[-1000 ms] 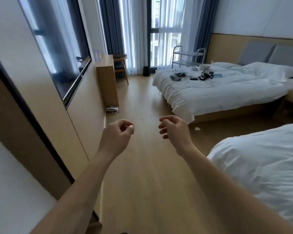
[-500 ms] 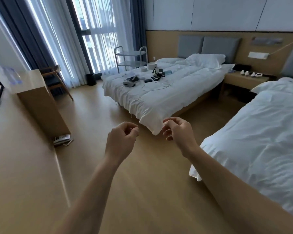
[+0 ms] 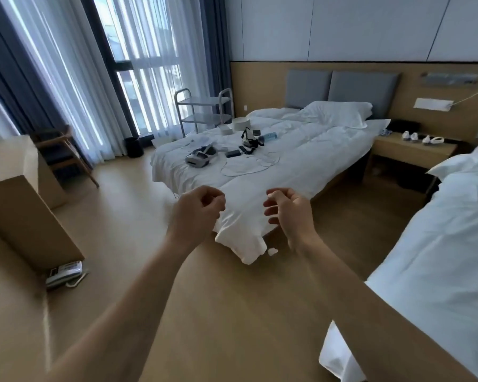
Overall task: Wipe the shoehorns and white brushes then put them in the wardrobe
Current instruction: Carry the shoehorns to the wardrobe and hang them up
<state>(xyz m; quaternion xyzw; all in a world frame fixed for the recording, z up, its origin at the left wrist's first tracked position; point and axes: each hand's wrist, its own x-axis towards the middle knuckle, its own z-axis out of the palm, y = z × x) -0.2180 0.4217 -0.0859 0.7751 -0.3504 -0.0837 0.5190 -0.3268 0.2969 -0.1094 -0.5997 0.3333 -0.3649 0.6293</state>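
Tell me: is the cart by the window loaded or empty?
Empty: both visible shelves of the cart look bare.

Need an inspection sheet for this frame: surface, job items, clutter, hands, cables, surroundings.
Surface: wood floor; phone lies by the cabinet.
Job's things: no shoehorn, brush or wardrobe seen; small white items on nightstand, too small to tell.
Clutter: headset and dark devices on far bed; scrap on floor.
Grippers: left hand and right hand raised, fingers loosely curled, holding nothing.
Cables: white cable looped on far bed.
Surroundings: near bed at right; cart and chair by curtains.
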